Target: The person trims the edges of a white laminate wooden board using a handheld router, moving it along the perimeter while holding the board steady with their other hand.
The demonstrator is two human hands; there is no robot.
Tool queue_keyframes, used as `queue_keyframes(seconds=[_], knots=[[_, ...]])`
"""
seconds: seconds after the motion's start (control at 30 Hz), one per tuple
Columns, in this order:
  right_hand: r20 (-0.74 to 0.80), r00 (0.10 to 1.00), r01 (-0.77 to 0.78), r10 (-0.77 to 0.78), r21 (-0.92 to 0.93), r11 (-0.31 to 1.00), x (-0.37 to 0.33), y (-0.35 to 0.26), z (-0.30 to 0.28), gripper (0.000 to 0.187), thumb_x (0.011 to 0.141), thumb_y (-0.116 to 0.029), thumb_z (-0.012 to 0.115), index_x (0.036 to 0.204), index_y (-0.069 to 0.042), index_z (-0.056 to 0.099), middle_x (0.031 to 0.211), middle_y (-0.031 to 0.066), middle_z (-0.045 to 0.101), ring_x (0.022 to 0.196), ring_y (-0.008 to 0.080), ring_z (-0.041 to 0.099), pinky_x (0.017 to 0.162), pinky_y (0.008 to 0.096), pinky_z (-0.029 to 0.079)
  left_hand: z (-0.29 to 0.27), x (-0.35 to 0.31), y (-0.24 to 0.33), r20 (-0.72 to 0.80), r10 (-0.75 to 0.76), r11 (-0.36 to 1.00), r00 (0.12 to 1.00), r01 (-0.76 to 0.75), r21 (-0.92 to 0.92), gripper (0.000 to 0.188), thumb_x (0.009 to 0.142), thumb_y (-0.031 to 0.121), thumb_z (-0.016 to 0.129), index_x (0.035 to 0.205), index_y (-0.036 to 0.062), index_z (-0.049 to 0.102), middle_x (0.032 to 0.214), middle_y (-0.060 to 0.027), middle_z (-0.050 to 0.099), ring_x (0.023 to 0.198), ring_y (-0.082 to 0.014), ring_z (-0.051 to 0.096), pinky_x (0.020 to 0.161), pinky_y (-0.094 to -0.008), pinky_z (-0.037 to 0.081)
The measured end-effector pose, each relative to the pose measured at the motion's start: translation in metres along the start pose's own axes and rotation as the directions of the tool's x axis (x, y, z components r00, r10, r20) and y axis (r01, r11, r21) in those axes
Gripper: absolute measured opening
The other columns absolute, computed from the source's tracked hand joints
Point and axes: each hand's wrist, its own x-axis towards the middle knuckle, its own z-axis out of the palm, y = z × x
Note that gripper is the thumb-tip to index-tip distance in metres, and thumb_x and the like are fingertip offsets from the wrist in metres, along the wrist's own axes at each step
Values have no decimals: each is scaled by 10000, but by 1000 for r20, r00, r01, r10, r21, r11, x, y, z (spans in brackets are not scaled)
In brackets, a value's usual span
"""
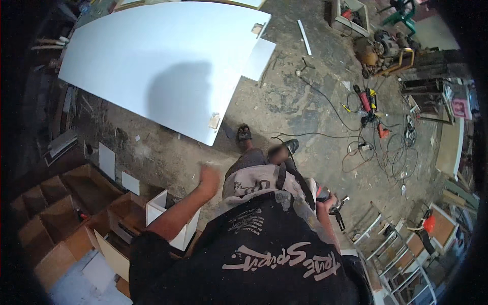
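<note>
Overhead view of a person in a black shirt [284,254] with pale lettering, standing on a stained, littered concrete floor [284,114]. The right hand [326,201] was low beside the right hip, its grip wrapped around a handheld tool [321,193] with a red and dark body; a black bar and metal parts jutted out to the right. The left hand [209,178] was raised in front of the body, left of the light-coloured cloth [254,181] at the waist. It was blurred, and I could not tell whether its grip was closed or pinched anything.

Ahead and to the left lay a large white panel [117,61], a shadow [179,89] across its near half, with a smaller white board [259,60] jutting out at its right edge. Below the left forearm stood an open white box [156,208], beside a brown wooden cabinet [77,243] divided into compartments.

On the floor to the right, red [364,100] and yellow power tools [373,96] lay near an orange tool [383,131] and tangled cables [325,134]. A metal frame [364,231] stood at lower right.
</note>
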Motion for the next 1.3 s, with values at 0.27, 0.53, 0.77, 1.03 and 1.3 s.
queue_keyframes(seconds=[0.27,0.53,0.77,1.03,1.3], knots=[[-76,996,48,-46,19,999,-12,17,-4,368,861,-381,577,1125,-136,655,1177,86,683,1125,341,628,1052,550,446,27,41,71,168,229,805,959,-89,-587,464,977,352,533,1394,166,615,1418,-125,587,1345,-352,506,1123,-631,293],[-144,989,-25,35,70,997,-20,10,3,465,798,-437,647,1174,-163,635,1256,89,645,1146,339,612,1071,556,436,45,153,37,502,-29,982,864,119,-147,491,1030,388,455,1451,164,572,1514,-122,527,1410,-350,463,1156,-607,249],[-66,998,-2,2,-3,1000,-37,14,40,445,826,-408,636,1183,-143,636,1245,104,657,1133,368,621,1056,577,444,-81,162,48,-64,45,598,997,-79,-798,327,971,282,589,1195,80,715,1257,-180,697,1162,-336,663,962,-453,515],[-91,996,14,-15,-12,1000,-12,0,23,369,864,-379,609,1135,-136,666,1178,101,699,1114,340,644,1041,555,461,-302,-106,49,-971,239,-916,0,-331,-225,986,880,727,541,1532,3,388,1522,-238,428,1392,-375,413,1149,-552,281],[16,998,-55,55,15,998,-4,3,21,298,864,-353,667,1090,-157,679,1152,83,708,1100,331,647,1060,560,458,-346,-202,53,-976,-15,-939,-216,-333,88,954,887,741,509,1507,21,424,1430,-224,467,1317,-366,443,1104,-539,303]])
